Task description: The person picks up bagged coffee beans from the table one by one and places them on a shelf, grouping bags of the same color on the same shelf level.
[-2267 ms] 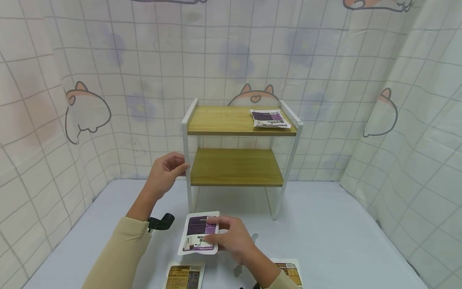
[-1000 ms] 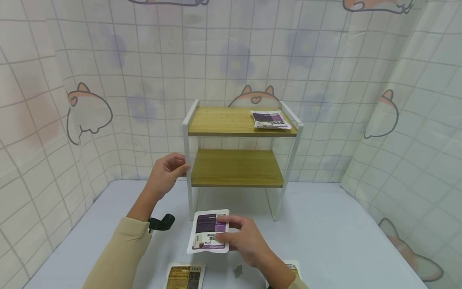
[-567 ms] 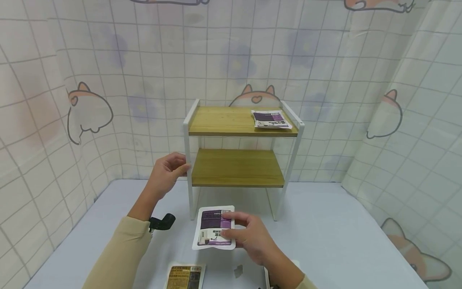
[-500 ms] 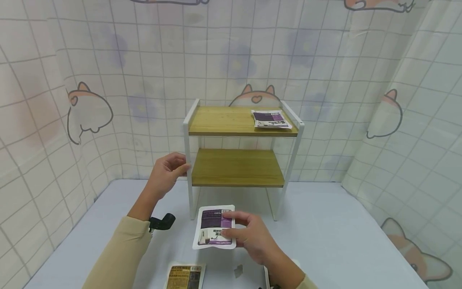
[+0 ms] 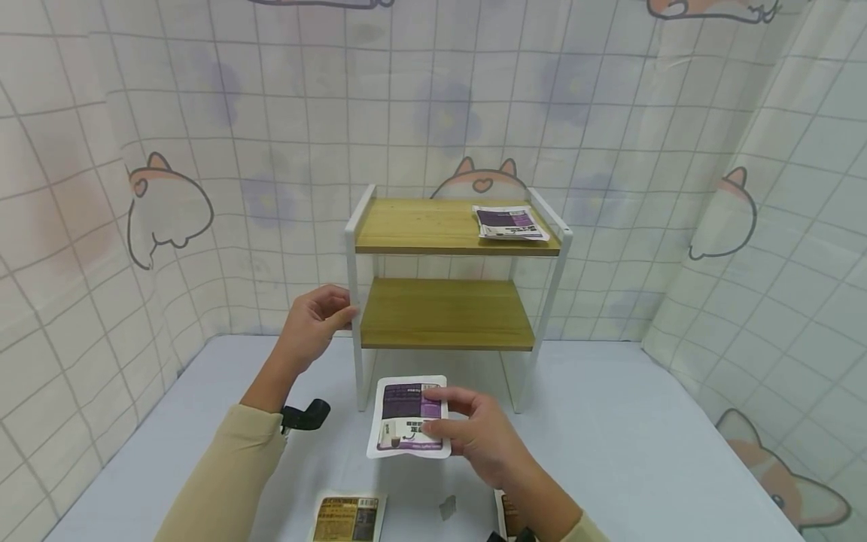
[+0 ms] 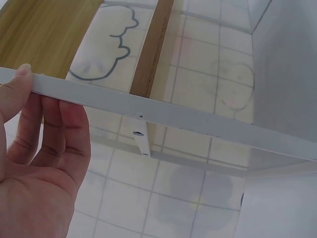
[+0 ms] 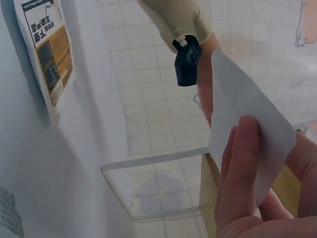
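Note:
A white-edged pouch (image 5: 393, 433) with a purple and white label is pinched by its right edge between the thumb and fingers of my right hand (image 5: 481, 436). It is tilted above the table, in front of the two-tier shelf rack (image 5: 447, 316). In the right wrist view, the pouch's plain pale back (image 7: 242, 94) shows behind my right fingers (image 7: 240, 163). My left hand (image 5: 311, 324) holds the rack's white left frame. The left wrist view shows that thumb on one side of the white bar (image 6: 193, 119) and fingers (image 6: 74, 129) on the other.
Similar purple pouches (image 5: 509, 223) lie piled at the right of the top board. On the table are a gold-brown pouch (image 5: 347, 518) at the front and another brown pouch (image 5: 506, 516), partly hidden by my right forearm. A patterned curtain (image 5: 284, 150) surrounds the table.
My right hand has carried the purple pouch to the right and up, nearer the rack. My left hand keeps its hold on the frame.

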The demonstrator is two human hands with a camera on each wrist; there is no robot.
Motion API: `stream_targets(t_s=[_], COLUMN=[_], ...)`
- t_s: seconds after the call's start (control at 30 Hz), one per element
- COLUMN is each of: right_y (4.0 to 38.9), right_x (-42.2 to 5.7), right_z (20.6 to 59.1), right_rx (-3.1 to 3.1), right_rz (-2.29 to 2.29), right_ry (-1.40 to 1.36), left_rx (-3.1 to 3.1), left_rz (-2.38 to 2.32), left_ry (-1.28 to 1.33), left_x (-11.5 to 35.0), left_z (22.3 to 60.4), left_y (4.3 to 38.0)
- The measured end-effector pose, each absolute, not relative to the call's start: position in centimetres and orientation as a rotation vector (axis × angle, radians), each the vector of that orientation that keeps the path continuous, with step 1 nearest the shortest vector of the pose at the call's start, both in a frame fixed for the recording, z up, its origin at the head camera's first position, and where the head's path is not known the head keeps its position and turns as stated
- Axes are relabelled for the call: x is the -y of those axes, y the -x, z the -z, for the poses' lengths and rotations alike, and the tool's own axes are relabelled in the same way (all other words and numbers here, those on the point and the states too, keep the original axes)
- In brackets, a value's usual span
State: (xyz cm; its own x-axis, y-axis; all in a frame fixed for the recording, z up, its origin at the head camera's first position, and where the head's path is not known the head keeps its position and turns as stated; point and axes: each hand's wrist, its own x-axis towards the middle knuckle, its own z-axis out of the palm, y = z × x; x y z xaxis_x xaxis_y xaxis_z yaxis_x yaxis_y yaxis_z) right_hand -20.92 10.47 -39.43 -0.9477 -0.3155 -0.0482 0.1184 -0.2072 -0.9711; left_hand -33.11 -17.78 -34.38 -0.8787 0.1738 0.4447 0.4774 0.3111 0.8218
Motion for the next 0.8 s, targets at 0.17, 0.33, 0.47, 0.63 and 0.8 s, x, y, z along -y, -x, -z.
stream_targets(t_s=[0.17, 0.33, 0.47, 0.63, 0.8], right_y=[20.8, 20.7, 20.7, 20.6, 20.7], right_x=[-10.6, -10.8, -10.8, -10.7, -10.6], right_z=[38.9, 38.4, 38.0, 37.4, 36.6], right_rx=[-1.763, -1.781, -1.781, -1.79, -1.796], right_rz=[2.231, 2.22, 2.218, 2.215, 2.213], right_ry=[0.248, 0.269, 0.279, 0.293, 0.292], left_rx=[2.309, 2.318, 2.319, 2.31, 2.312], left_rz=[1.591, 1.579, 1.577, 1.588, 1.583], left_ry=[0.584, 0.582, 0.582, 0.591, 0.587], left_x=[17.8, 17.8, 17.9, 17.9, 17.9], left_z=[34.4, 34.4, 34.4, 34.4, 34.4], left_y=[33.2, 33.2, 33.2, 33.2, 33.2])
